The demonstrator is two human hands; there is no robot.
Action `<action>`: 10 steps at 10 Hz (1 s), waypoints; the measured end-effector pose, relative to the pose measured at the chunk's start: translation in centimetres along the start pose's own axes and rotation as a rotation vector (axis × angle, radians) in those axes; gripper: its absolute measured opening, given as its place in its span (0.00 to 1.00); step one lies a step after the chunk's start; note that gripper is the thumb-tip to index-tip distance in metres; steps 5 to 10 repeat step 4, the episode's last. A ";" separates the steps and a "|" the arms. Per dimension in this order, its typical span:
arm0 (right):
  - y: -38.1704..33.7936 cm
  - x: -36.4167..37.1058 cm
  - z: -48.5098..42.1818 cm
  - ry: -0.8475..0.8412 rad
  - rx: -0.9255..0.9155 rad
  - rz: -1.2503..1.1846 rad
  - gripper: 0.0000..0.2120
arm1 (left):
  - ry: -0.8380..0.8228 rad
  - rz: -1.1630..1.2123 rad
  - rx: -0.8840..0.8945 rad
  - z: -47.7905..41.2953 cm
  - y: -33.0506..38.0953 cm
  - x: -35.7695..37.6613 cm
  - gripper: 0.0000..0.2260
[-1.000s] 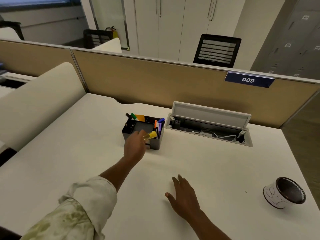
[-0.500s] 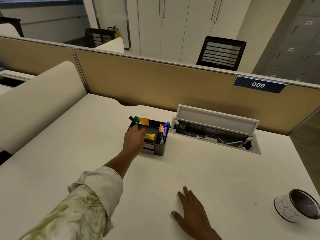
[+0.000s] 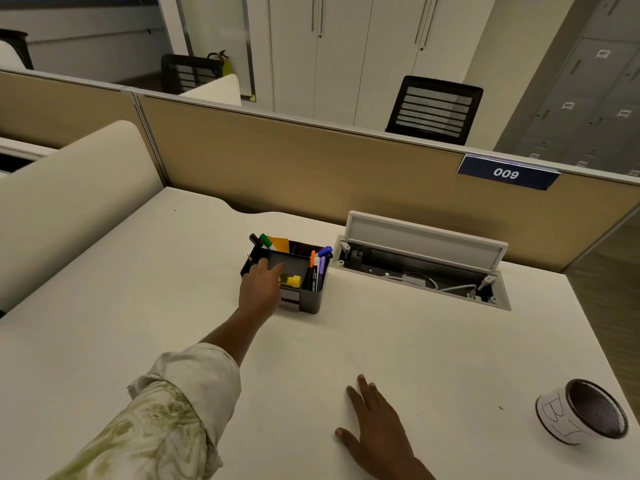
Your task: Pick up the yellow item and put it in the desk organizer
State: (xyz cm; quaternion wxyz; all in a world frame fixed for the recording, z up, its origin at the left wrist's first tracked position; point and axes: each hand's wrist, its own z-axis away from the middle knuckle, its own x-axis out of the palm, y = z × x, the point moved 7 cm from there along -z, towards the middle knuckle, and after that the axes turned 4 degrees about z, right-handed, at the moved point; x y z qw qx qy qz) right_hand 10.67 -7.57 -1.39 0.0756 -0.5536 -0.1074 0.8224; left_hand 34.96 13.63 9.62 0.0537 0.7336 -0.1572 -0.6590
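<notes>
Toward tabletop's far edge, mid-span: desk organizer point(image 3: 313, 299), dark, w/ markers point(image 3: 318, 268) in its right slot. Yellow item point(image 3: 290, 280) lies across front compartment, cap end showing. My left hand point(image 3: 260, 289) rests over it; still pinching or let go, I can't tell. Right hand point(image 3: 375, 433) flat on tabletop, near edge, holding nothing. Step, I judge: placement. Next: let go if needed, pull hand clear w/o tipping organizer.

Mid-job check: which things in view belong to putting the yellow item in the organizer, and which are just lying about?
Part of the job:
yellow item, in the tray at the left hand's fingertips
desk organizer
left hand

Just lying about:
markers standing in the organizer
mesh cup
open cable box
right hand, flat on the desk
</notes>
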 end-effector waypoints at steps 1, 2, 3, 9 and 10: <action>0.1 -0.1 0.1 -0.017 -0.014 -0.001 0.39 | 0.034 0.020 -0.016 0.7 0.0 0.0 0.24; 0.2 -0.6 0.2 -0.048 -0.028 -0.005 0.39 | 0.102 0.079 -0.037 2.2 0.2 -0.5 0.21; 0.4 -1.1 0.4 -0.046 -0.025 -0.019 0.37 | 0.145 0.135 -0.039 3.7 0.7 -1.0 0.16; 0.8 -1.8 0.4 -0.017 -0.004 -0.010 0.33 | 0.124 0.154 0.011 7.6 2.0 1.1 0.14; 0.8 -1.8 0.4 -0.017 -0.004 -0.010 0.33 | 0.124 0.154 0.011 7.6 2.0 1.1 0.14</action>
